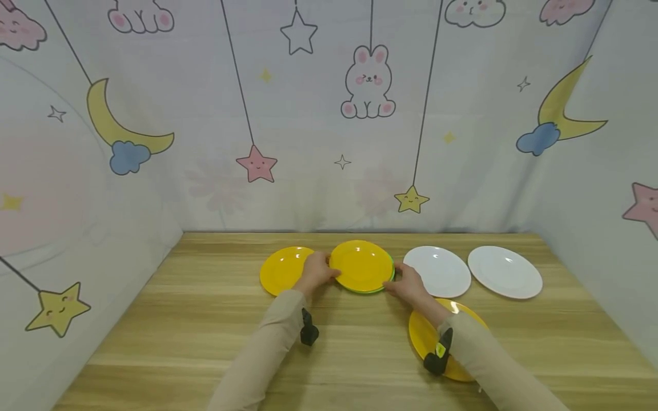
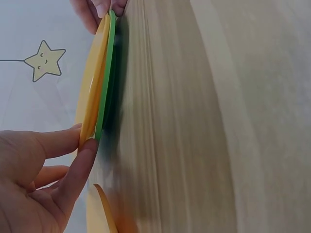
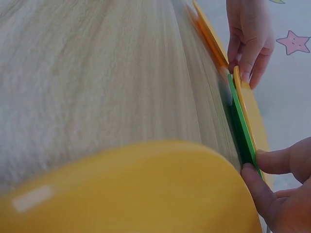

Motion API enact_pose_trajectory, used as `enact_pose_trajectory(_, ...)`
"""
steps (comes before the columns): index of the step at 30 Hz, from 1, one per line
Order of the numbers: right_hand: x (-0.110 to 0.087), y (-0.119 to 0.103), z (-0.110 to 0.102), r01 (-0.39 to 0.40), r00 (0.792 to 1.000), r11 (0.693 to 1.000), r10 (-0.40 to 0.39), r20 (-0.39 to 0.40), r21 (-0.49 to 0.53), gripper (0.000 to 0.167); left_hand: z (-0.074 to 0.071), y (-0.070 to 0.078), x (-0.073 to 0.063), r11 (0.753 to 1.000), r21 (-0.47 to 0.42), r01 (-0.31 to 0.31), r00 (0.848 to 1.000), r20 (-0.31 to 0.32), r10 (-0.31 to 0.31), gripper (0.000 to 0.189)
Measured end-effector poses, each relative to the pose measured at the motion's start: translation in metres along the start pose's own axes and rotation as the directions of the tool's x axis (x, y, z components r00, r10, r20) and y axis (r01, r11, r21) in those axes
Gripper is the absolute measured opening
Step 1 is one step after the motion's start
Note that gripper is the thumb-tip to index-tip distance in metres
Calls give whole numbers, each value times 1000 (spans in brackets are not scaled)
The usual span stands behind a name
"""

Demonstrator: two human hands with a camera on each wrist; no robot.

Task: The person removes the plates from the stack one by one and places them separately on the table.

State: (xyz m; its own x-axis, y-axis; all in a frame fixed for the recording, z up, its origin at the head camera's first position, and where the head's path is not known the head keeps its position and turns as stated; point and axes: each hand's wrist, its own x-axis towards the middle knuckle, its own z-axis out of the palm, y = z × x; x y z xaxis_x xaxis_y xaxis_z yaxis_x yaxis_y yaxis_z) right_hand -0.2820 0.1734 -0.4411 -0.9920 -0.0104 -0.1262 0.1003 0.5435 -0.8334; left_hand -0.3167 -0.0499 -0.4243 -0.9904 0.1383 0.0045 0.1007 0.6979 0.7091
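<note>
A yellow plate [image 1: 362, 265] lies over a green plate [image 2: 105, 87], whose rim shows beneath it at the right and front. My left hand [image 1: 317, 270] pinches the yellow plate's left rim between thumb and fingers, close to the green edge. At the opposite side, my right hand [image 1: 409, 283] grips the rim where both plates meet; thumb and a finger show at the edge in the right wrist view. Whether the fingers also bear the green plate is hard to tell. Just left of the pair, partly behind my left hand, lies another yellow plate [image 1: 277, 271].
Two white plates [image 1: 437, 274] [image 1: 506, 273] lie side by side at the back right. Under my right forearm, nearer the front, is one more yellow plate [image 1: 422, 331]. Everything rests on a wooden table [image 1: 205, 342], with a patterned cloth wall [image 1: 319, 125] behind and at both sides.
</note>
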Motion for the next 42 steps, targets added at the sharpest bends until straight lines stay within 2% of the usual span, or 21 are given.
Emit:
enact_pose_trajectory(2,0,0,0,9,1000,999,-9,-1,-31,61,-1,-1,0,999,-40,1,1000,-6,-1,51)
enact_pose_trajectory(5,-1,-1,-1,12,1000,998,-12,1,-55,62,-3,-5,0,988,-154,14,1000,-5,-15,52)
enact_pose_trajectory(9,-2,-3,-2,4,1000,997,-4,2,-75,64,-4,-10,1,953,-300,32,999,3,-33,51)
enact_pose_trajectory(13,-3,-3,-3,5,1000,995,-5,-1,-100,65,-6,-12,-1,929,-368,40,999,1,-42,50)
enact_pose_trajectory(21,-2,0,-2,33,999,993,-33,-2,-115,65,-11,-11,-5,911,-410,38,999,-13,-48,49)
enact_pose_trajectory(27,-1,-1,-2,28,1000,991,-29,-5,-131,64,-17,-14,-5,912,-410,19,999,-38,-38,50)
enact_pose_trajectory(32,0,-1,-1,16,1000,990,-17,-5,-140,65,-22,-18,-4,902,-429,46,997,-42,-70,53)
enact_pose_trajectory(36,0,0,0,32,999,988,-34,-10,-152,64,-28,-20,-5,897,-440,53,994,-58,-87,53)
enact_pose_trajectory(42,0,0,1,45,999,988,-48,-20,-149,64,-43,-27,-8,882,-470,22,990,-115,-85,50)
